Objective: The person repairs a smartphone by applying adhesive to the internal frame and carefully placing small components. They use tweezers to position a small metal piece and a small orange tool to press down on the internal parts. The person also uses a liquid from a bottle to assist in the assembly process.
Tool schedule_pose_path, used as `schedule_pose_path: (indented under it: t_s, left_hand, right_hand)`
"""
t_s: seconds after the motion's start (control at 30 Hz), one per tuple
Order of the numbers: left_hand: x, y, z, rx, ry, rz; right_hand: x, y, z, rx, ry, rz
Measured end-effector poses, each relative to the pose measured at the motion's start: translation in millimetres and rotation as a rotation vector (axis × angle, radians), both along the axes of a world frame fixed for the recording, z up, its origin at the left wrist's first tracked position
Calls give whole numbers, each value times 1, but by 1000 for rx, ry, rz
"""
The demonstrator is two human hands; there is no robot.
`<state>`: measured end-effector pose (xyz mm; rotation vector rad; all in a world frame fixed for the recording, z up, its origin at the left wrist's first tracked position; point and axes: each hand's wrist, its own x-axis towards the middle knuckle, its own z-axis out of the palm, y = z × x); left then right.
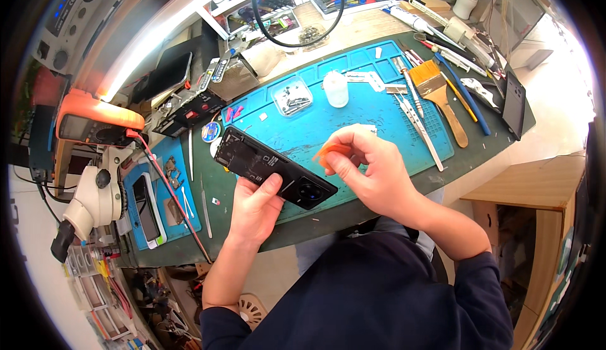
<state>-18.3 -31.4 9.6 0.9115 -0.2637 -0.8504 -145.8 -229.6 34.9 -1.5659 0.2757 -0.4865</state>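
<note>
My left hand [255, 208] grips a black smartphone [278, 170] by its lower edge, thumb on top. The phone is tilted, its inner parts bare at the upper left end and a round camera ring at the lower right end. To the right of it, my right hand [379, 176] pinches a thin orange piece [328, 153], which looks like a plastic pry pick. A small gap lies between the pick and the phone. Both hands are above the blue work mat [398, 151]. Beyond them stand a clear box of small parts [292, 97] and a whitish bottle [336, 91].
Tweezers [420, 129], a wide brush [442, 97] and several pens and tools lie at the right, beside a black phone panel [514, 105]. An orange multimeter [101, 118] with a red lead stands at the left, above another phone [146, 210]. A black cable loop [255, 15] hangs at the top.
</note>
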Motion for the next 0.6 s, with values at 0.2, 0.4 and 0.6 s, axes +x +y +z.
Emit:
schedule_pose_path:
  t_s: [0.2, 0.4, 0.6]
  left_hand:
    - [0, 2, 0, -18, -7, -21]
    - [-3, 1, 9, 151, -150, 35]
    - [-19, -1, 23, 159, 128, 30]
  right_hand:
    - [8, 3, 3, -348, -108, -2]
    - [5, -15, 10, -374, 154, -51]
    - [-33, -70, 14, -645, 470, 6]
